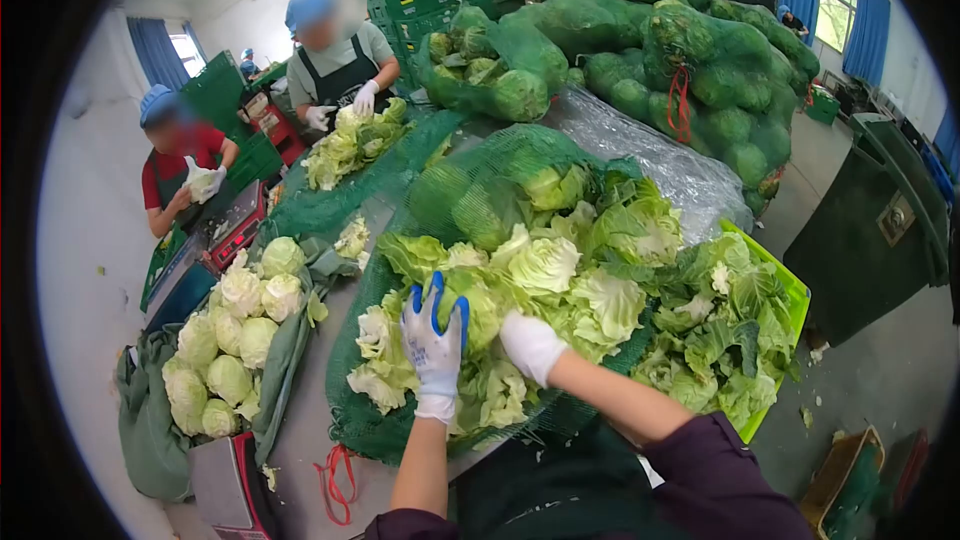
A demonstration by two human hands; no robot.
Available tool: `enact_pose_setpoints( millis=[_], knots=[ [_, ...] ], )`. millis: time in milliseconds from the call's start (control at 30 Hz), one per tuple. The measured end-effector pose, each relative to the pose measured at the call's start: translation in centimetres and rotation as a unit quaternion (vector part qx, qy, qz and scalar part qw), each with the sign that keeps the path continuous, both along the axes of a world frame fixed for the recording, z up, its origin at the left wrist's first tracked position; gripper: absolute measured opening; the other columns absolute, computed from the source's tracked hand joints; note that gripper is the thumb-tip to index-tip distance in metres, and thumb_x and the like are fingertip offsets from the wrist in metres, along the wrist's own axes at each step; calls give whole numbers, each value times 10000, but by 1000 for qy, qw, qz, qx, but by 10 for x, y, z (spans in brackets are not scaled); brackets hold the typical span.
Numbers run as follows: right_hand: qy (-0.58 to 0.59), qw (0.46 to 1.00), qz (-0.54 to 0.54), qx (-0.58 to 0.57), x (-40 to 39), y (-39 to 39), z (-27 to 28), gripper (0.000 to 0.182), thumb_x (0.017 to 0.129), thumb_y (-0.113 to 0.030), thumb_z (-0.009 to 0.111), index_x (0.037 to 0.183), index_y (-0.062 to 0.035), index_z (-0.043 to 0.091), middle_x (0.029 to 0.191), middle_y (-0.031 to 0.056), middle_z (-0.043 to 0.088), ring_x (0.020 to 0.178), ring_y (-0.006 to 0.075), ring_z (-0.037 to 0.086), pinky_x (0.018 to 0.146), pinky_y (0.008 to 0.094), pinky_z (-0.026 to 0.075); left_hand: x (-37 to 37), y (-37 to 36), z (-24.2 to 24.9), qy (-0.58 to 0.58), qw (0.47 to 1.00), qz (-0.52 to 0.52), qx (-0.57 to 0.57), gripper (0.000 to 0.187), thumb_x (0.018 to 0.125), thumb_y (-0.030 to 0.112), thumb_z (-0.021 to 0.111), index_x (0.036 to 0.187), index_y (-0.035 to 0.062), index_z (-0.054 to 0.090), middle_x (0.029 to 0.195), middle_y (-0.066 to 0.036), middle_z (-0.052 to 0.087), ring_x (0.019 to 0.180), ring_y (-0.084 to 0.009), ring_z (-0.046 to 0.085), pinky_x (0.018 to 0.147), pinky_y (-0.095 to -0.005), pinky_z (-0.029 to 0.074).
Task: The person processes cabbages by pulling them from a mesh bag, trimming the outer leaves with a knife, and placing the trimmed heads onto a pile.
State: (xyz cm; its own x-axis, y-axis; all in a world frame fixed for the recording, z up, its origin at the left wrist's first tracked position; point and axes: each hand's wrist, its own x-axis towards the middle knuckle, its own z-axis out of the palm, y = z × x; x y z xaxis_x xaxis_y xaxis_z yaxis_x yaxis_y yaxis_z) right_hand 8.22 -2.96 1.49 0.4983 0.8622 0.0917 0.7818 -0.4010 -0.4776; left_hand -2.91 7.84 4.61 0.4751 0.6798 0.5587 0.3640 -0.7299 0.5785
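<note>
Both my hands wear gloves and are at a pile of cabbages and loose leaves (545, 265) on a green mesh sack (350, 420). My left hand (435, 335), in a white glove with blue fingertips, lies on a pale green cabbage with its fingers spread. To its right is my right hand (533, 348), in a plain white glove, against the leaves; its fingers are hidden among them. More cabbages show under the mesh behind the pile.
Trimmed cabbages (228, 350) fill a sack at left, beside a red scale (235, 485). Leaves fill a lime crate (800, 305) at right. Full mesh sacks (720, 70) stand behind. Two co-workers (335, 60) handle cabbages across the table. A dark bin (865, 230) stands at right.
</note>
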Motion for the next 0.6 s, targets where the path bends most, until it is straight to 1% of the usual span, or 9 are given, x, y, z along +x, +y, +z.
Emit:
enact_pose_setpoints(
  millis=[67, 167, 233, 333, 400, 433, 500, 533, 600],
  knots=[
    [55, 990, -124, -41, -16, 7, -10, 138, 815, -89, 549, 875, 19, 611, 832, 247, 661, 742, 356, 678, 641, 431, 542, -7, 1, -9, -20, 999, -35, 17, 464, 844, 290, 655, 1249, 75, 585, 1268, -188, 541, 1229, -374, 438, 1034, -448, 325],
    [-24, 1000, -16, 0, -1, 14, -38, 127, 812, -80, 543, 825, 11, 631, 819, 239, 664, 738, 362, 675, 626, 437, 541, -5, -14, -8, -30, 999, 17, 7, 487, 837, 289, 662, 1267, 80, 574, 1290, -188, 523, 1228, -376, 437, 1037, -449, 323],
    [5, 999, 28, -23, 19, 20, -37, 146, 802, -71, 532, 798, 30, 638, 737, 249, 645, 691, 400, 651, 623, 455, 532, -6, -21, -11, -6, 998, 58, 14, 499, 847, 281, 652, 1297, 92, 549, 1325, -194, 488, 1259, -374, 400, 1048, -442, 308],
    [95, 990, 97, -43, 25, 8, -17, 207, 798, -104, 535, 886, 60, 624, 795, 274, 643, 746, 437, 636, 675, 454, 524, -28, -17, -15, -46, 999, 20, -10, 504, 852, 259, 645, 1310, 80, 533, 1341, -195, 474, 1286, -356, 377, 1071, -424, 280],
    [249, 968, -28, -24, 5, -4, -3, 318, 792, -146, 548, 1008, 86, 578, 866, 306, 627, 837, 447, 620, 743, 460, 502, -50, -14, -25, -107, 992, -42, -57, 488, 863, 193, 631, 1318, 59, 511, 1370, -152, 461, 1282, -291, 404, 1079, -383, 295],
    [250, 968, -19, -25, -1, -4, -5, 318, 792, -146, 548, 1008, 86, 578, 866, 306, 627, 837, 447, 620, 743, 460, 502, -64, -13, -28, -106, 992, -33, -55, 488, 863, 193, 631, 1318, 59, 511, 1370, -152, 461, 1282, -291, 404, 1079, -383, 295],
    [170, 985, -18, 15, -13, -6, -7, 367, 790, -167, 565, 1078, 57, 539, 930, 318, 612, 901, 428, 607, 774, 468, 483, -84, -19, -17, -270, 901, -129, -315, 513, 862, 126, 626, 1345, 47, 469, 1388, -99, 446, 1266, -217, 417, 1057, -334, 341],
    [172, 985, 2, 18, -19, -3, -8, 336, 798, -147, 555, 1094, 11, 544, 929, 287, 617, 897, 423, 601, 788, 472, 477, -91, -23, -12, -307, 870, -126, -366, 585, 858, 82, 619, 1397, 55, 393, 1400, -73, 412, 1233, -175, 431, 1009, -299, 400],
    [143, 987, 34, 70, -35, 1, 4, 281, 804, -119, 531, 1052, 13, 539, 900, 263, 620, 886, 417, 601, 778, 467, 479, -95, -20, -9, -309, 868, -147, -360, 615, 876, 103, 598, 1432, 59, 338, 1441, -65, 358, 1265, -173, 404, 1039, -299, 360]
  ],
)
